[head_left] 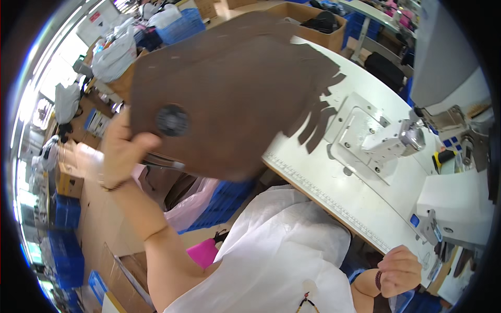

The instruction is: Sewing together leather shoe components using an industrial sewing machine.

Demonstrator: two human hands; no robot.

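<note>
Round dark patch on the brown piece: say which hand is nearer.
Left. The left hand holds the brown piece at its lower-left corner, beside the round dark patch; the right hand is far off, by the white table.

My left hand (124, 151): at the left edge of the sheet panel (235, 88), round patch (173, 120) just beside it; panel's strips (315, 125): over the sewing table (313, 175), left of the machine plate (359, 122); sewing machine (454, 201): on the table's right; ruler scale (334, 201): along its near edge, my right hand (399, 271) near its right end; crate (229, 202): left of my lap (282, 229), plastic bag (201, 201) in it; carton (335, 39): behind the table
</note>
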